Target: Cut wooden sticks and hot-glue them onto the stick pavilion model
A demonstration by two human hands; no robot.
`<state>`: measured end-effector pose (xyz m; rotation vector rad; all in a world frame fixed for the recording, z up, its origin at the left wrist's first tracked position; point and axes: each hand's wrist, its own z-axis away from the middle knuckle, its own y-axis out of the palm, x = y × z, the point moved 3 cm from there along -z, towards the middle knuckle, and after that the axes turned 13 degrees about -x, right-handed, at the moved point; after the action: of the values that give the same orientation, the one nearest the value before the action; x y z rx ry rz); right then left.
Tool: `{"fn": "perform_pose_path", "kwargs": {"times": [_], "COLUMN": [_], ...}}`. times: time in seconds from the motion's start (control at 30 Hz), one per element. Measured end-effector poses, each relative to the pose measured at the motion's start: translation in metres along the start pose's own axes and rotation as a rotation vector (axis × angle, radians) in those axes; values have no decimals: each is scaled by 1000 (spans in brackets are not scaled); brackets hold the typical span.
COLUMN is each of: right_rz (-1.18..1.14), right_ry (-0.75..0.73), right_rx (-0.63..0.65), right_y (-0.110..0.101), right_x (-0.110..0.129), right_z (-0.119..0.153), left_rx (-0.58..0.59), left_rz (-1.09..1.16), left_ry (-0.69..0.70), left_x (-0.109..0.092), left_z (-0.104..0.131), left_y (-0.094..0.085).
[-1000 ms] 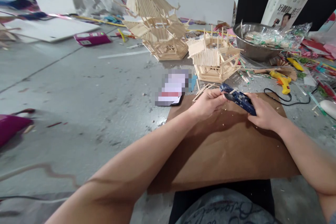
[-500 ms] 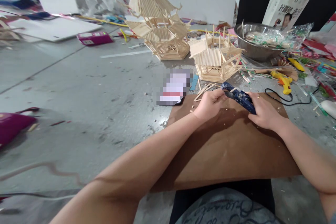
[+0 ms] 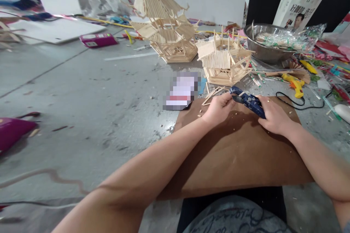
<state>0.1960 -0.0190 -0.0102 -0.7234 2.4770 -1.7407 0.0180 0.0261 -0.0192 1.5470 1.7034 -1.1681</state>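
My right hand (image 3: 275,115) is wrapped round a dark blue hand tool (image 3: 253,105) with pale specks on it. My left hand (image 3: 218,110) is closed in a pinch close to the tool's dark blade-like end; what its fingers hold is too small to make out. Both hands are over a brown board (image 3: 240,160). Loose wooden sticks (image 3: 212,94) lie at the board's far edge, just beyond my left hand, and small cut bits are scattered on the board. Behind the tool stands a small stick-built pavilion (image 3: 221,62).
A taller stick tower (image 3: 169,25) stands behind, left of the pavilion. A phone (image 3: 180,91) lies left of the board. At the right are a metal bowl (image 3: 269,49) of wrapped sticks and a yellow glue gun (image 3: 295,84) with a black cord. Purple boxes (image 3: 98,40) lie left.
The blue tool has shifted very slightly to the left at its far end. Both hands stay in nearly the same place.
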Motion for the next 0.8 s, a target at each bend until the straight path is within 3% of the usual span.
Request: {"fn": "perform_pose_path", "kwargs": {"times": [0.1, 0.3, 0.57, 0.8], "right_rz": [31, 68, 3, 14], "right_ry": [38, 56, 26, 29], "right_rx": [-60, -124, -29, -23], "right_y": [2, 6, -2, -3], "right_x": [5, 9, 6, 7], "right_z": [2, 6, 4, 3], "left_rx": [-85, -83, 100, 200], "left_rz": [-30, 45, 441, 534], "left_ry": [-58, -273, -445, -463], "left_x": [-8, -10, -2, -12], "left_z": [3, 5, 4, 0], "left_y": [4, 9, 7, 7]}}
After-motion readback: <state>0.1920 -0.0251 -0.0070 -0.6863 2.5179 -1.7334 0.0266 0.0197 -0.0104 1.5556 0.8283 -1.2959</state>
